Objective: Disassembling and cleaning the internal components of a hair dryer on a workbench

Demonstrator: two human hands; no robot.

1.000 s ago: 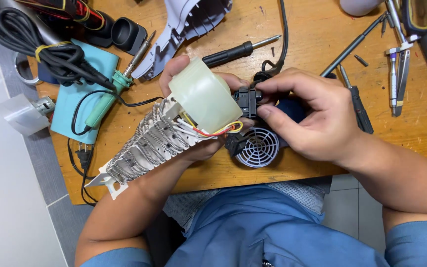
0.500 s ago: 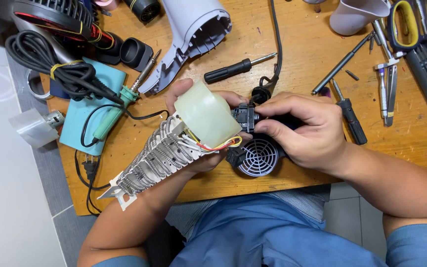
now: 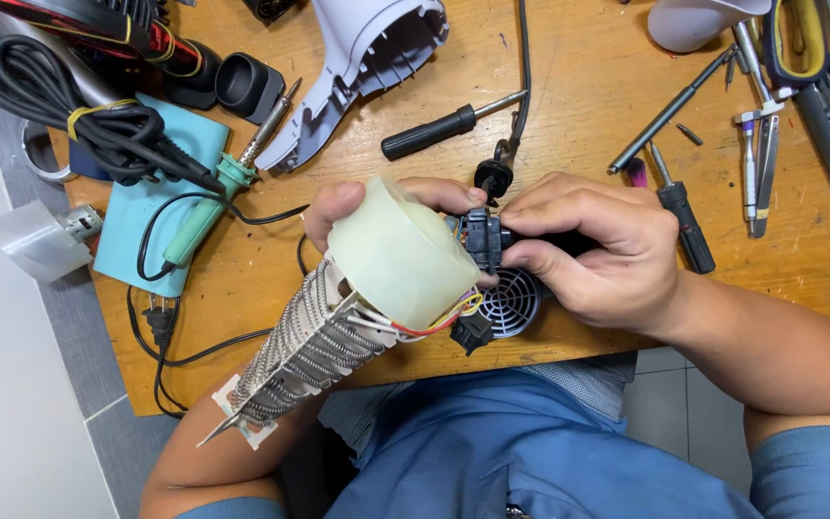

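Note:
My left hand (image 3: 362,207) grips a hair dryer's inner assembly: a pale translucent fan housing (image 3: 401,255) joined to a coiled heating element (image 3: 305,360) that slants down to the lower left. Red and yellow wires (image 3: 439,322) run from it to a small black switch block (image 3: 484,240). My right hand (image 3: 602,250) pinches that block with thumb and fingers, just right of the housing. A black round grille (image 3: 509,306) lies under both hands at the wooden table's near edge.
A white dryer shell (image 3: 357,58) lies at the top centre. A black-handled screwdriver (image 3: 444,125) is beside it. A green soldering iron (image 3: 218,192) rests on a teal mat at left, under a coiled black cord (image 3: 79,115). More screwdrivers (image 3: 684,221) and tools (image 3: 761,144) lie at right.
The view has shifted, so the table sits lower and more of its far side shows. Both hands keep their hold; the assembly has tilted slightly, with the housing facing me more.

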